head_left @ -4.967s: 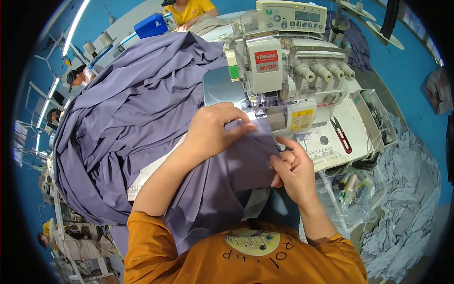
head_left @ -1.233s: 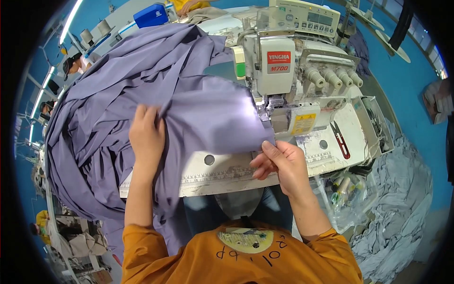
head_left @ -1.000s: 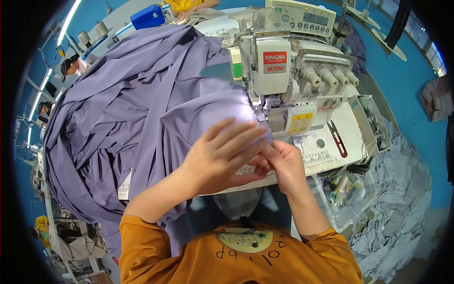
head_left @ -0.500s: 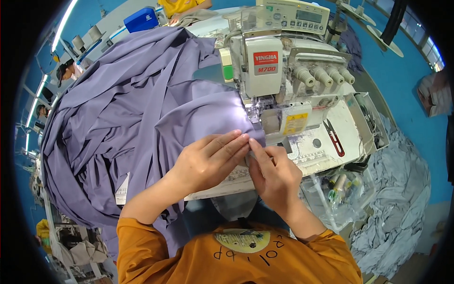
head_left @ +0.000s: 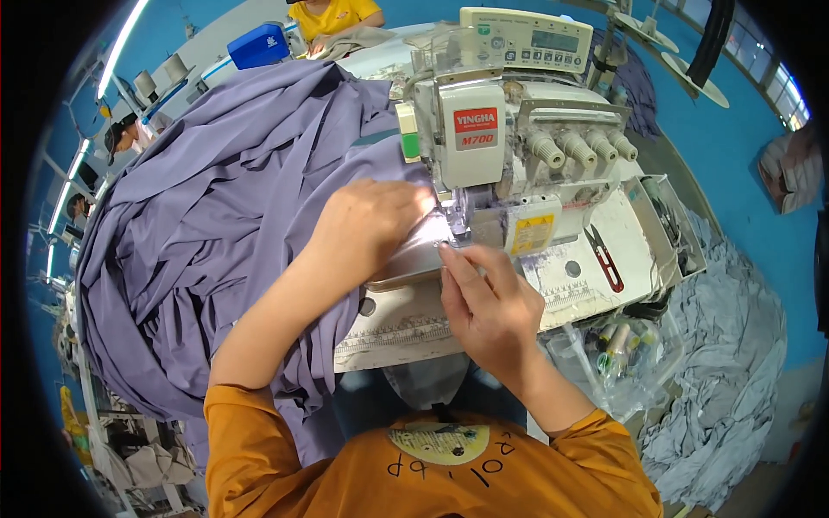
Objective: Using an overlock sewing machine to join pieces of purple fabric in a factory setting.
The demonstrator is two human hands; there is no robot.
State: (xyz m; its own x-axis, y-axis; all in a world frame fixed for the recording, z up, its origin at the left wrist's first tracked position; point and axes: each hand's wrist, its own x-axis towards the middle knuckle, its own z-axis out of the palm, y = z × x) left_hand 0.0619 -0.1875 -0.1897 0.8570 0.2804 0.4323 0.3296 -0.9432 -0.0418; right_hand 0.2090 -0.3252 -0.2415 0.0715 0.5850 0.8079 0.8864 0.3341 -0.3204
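A big heap of purple fabric (head_left: pixel 199 198) covers the left of the sewing machine's table and runs up to the needle area. My left hand (head_left: pixel 371 226) rests on this cloth just left of the presser foot (head_left: pixel 458 226), fingers bent and closed on it; the fingertips are partly lost in bright lamp light. In front of the foot, my right hand (head_left: pixel 496 302) has its forefinger and thumb close together, the other fingers curled. Whatever lies between those tips is too small to make out. The white overlock sewing machine (head_left: pixel 473 129) stands beyond both hands.
Red-handled thread snips (head_left: pixel 604 259) lie on the table at right, beside an open tray (head_left: pixel 669 224). A clear plastic bin (head_left: pixel 617 354) with thread spools hangs below, near a grey fabric pile (head_left: pixel 725 371). A co-worker in yellow (head_left: pixel 337 19) sits at the far side.
My left hand has moved up and away, beside the presser foot. The purple cloth shifted off the table's front, baring its ruler strip. My right hand moved slightly up and left.
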